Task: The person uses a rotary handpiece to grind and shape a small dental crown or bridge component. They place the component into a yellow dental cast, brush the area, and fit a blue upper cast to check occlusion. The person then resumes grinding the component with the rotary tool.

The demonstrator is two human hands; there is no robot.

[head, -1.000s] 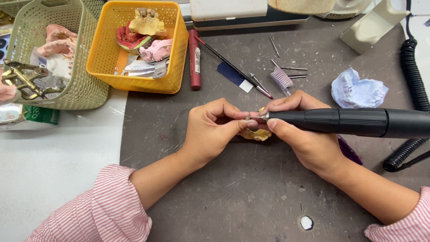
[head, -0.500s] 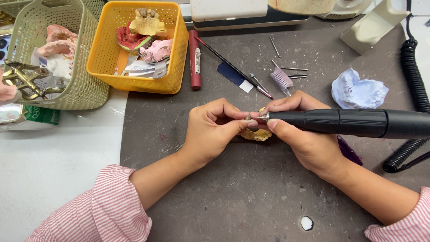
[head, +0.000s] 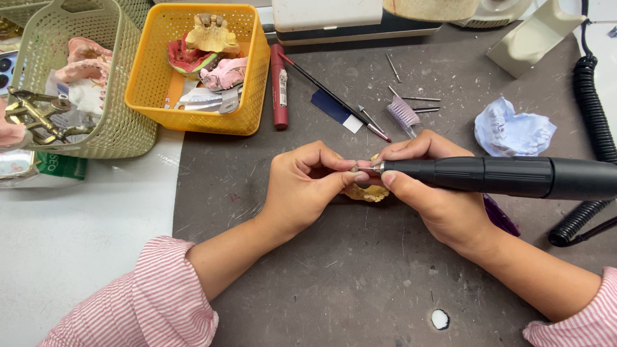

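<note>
Nothing has really moved since the earlier frames: both hands stay in the same place over the dark mat (head: pixel 360 270), and the tool keeps its angle.

The left hand (head: pixel 302 186) is curled closed around a small piece, pinching it between thumb and fingers; the piece itself is almost hidden, so I cannot tell its exact shape. The right hand (head: pixel 437 199) grips a black handheld grinder (head: pixel 501 176) like a thick pen, and its thin metal tip (head: pixel 365 169) touches, or nearly touches, the pinched piece. Just under the two hands lies a yellow dental cast (head: pixel 367 193) on the mat.

By my judgement the step in hand is fine trimming of the small piece with the grinder tip. The next move calls for a steady left pinch and only a light pressure from the tip, because the fingertips are very close to it.

Around them: a yellow basket (head: pixel 247 71) with pink and yellow dental models, a green basket (head: pixel 125 128) to its left, a red pen (head: pixel 279 87), a thin brush (head: pixel 334 97), some loose metal burs (head: pixel 418 103), a crumpled blue-white tissue (head: pixel 513 128) and a coiled black cable (head: pixel 588 96) at the right side.
</note>
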